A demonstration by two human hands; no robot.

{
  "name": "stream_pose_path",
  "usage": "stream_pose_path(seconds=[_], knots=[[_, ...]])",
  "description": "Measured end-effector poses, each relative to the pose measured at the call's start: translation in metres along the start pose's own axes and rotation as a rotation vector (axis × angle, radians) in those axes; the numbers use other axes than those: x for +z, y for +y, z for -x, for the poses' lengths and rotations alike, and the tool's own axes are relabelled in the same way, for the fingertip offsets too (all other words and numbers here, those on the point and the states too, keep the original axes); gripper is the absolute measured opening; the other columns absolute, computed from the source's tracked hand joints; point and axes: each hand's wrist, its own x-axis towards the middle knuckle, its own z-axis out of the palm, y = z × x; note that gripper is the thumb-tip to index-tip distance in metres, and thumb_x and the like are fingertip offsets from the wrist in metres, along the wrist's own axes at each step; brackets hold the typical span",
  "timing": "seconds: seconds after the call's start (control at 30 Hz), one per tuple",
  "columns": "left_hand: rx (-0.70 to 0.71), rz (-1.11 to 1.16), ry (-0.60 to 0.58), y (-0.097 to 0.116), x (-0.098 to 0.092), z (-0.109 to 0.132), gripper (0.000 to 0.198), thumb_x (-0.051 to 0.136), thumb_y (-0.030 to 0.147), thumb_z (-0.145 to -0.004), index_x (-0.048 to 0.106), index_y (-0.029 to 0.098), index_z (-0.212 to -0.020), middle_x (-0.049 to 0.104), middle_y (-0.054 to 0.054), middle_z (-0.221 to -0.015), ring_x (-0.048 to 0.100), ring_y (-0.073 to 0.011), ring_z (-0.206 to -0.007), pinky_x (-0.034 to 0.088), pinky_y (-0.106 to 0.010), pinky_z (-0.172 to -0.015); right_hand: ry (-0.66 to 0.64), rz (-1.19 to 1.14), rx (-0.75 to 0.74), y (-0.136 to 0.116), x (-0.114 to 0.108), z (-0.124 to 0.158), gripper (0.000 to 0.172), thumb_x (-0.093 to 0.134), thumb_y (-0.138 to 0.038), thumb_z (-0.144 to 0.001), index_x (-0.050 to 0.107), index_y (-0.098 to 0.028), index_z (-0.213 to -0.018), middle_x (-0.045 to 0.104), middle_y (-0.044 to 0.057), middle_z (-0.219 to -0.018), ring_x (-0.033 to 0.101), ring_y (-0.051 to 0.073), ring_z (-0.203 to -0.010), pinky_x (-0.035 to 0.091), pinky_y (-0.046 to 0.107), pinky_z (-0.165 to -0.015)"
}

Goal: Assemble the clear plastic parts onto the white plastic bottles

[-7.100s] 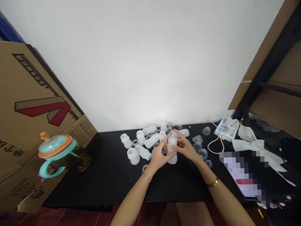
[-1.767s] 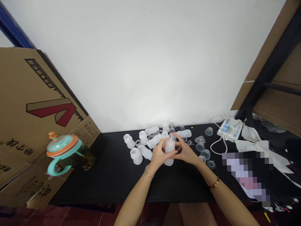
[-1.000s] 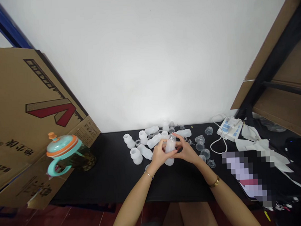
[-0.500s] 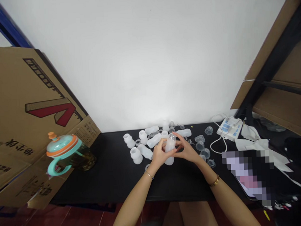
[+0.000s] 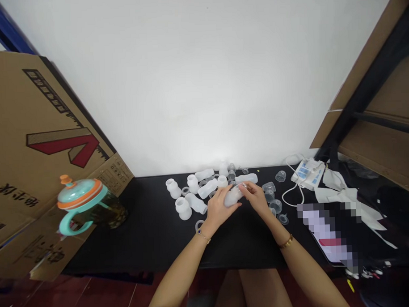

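My left hand (image 5: 221, 210) wraps round the body of a translucent white baby bottle (image 5: 231, 197), which lies tilted with its top to the right. At the bottle's top end, the fingers of my right hand (image 5: 255, 197) are closed on a clear cap (image 5: 242, 186). Beside my left hand several white bottle bodies stand or lie, among them an upright one (image 5: 183, 209) and a lying one (image 5: 196, 203). A clear ring (image 5: 200, 225) rests by my left wrist. To the right of my right hand are several clear domed caps (image 5: 275, 206) and a nipple (image 5: 283, 219).
At the left stands a turquoise-lidded jug (image 5: 88, 204) with dark contents, before a cardboard box (image 5: 56, 145). On the right are a power strip (image 5: 307, 173) with a white cable, crumpled white paper (image 5: 340, 195) and a blurred-out phone (image 5: 328, 238). A white wall backs the black table (image 5: 153, 236).
The bottle has gone from upright to tilted, top to the right. My right hand has shifted from the bottle's side to its cap end. The view has moved slightly.
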Motion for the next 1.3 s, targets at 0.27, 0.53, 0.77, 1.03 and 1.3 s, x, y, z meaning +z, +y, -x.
stream_pose_path(seconds=[0.27, 0.53, 0.77, 1.03, 1.3], knots=[[-0.037, 0.157, 0.047, 0.0001, -0.0051, -0.0029, 0.048, 0.078, 0.047, -0.076, 0.064, 0.024, -0.116, 0.07, -0.006, -0.111, 0.065, -0.0256, -0.104, 0.053, -0.042, -0.094, 0.089, -0.104, 0.055, -0.0055, 0.0, -0.0016, 0.041, 0.059, -0.06, -0.087, 0.065, -0.02, -0.091, 0.046, -0.004, -0.054, 0.042, 0.013, -0.046, 0.033, 0.025, -0.043], [-0.041, 0.245, 0.083, -0.0006, -0.0054, -0.0021, 0.045, 0.079, 0.049, -0.075, 0.068, 0.022, -0.11, 0.071, -0.006, -0.106, 0.066, -0.0247, -0.099, 0.054, -0.041, -0.09, 0.09, -0.078, 0.013, -0.0016, 0.0032, 0.0006, 0.041, 0.056, -0.059, -0.09, 0.065, -0.02, -0.097, 0.048, -0.003, -0.057, 0.045, 0.014, -0.05, 0.035, 0.026, -0.045], [-0.07, 0.23, 0.097, 0.0005, -0.0048, -0.0009, 0.045, 0.078, 0.051, -0.074, 0.068, 0.021, -0.106, 0.071, -0.007, -0.103, 0.066, -0.0255, -0.097, 0.054, -0.041, -0.088, 0.121, -0.043, -0.004, 0.0031, 0.0067, 0.0022, 0.043, 0.055, -0.059, -0.09, 0.065, -0.019, -0.101, 0.052, -0.002, -0.061, 0.047, 0.015, -0.052, 0.038, 0.027, -0.048], [-0.015, 0.224, 0.115, -0.0017, -0.0065, -0.002, 0.044, 0.079, 0.048, -0.074, 0.068, 0.021, -0.106, 0.071, -0.007, -0.104, 0.066, -0.026, -0.097, 0.054, -0.041, -0.088, 0.122, 0.008, -0.049, 0.0001, 0.0062, 0.0051, 0.037, 0.053, -0.055, -0.092, 0.064, -0.021, -0.102, 0.053, -0.001, -0.064, 0.048, 0.016, -0.055, 0.039, 0.028, -0.051], [0.029, 0.187, 0.077, -0.0015, -0.006, -0.001, 0.046, 0.079, 0.047, -0.075, 0.066, 0.023, -0.112, 0.071, -0.007, -0.108, 0.066, -0.0251, -0.101, 0.054, -0.04, -0.091, 0.055, -0.08, 0.006, 0.0016, 0.0029, 0.0033, 0.034, 0.053, -0.056, -0.092, 0.053, -0.024, -0.082, 0.046, -0.004, -0.057, 0.044, 0.014, -0.049, 0.034, 0.027, -0.046]])
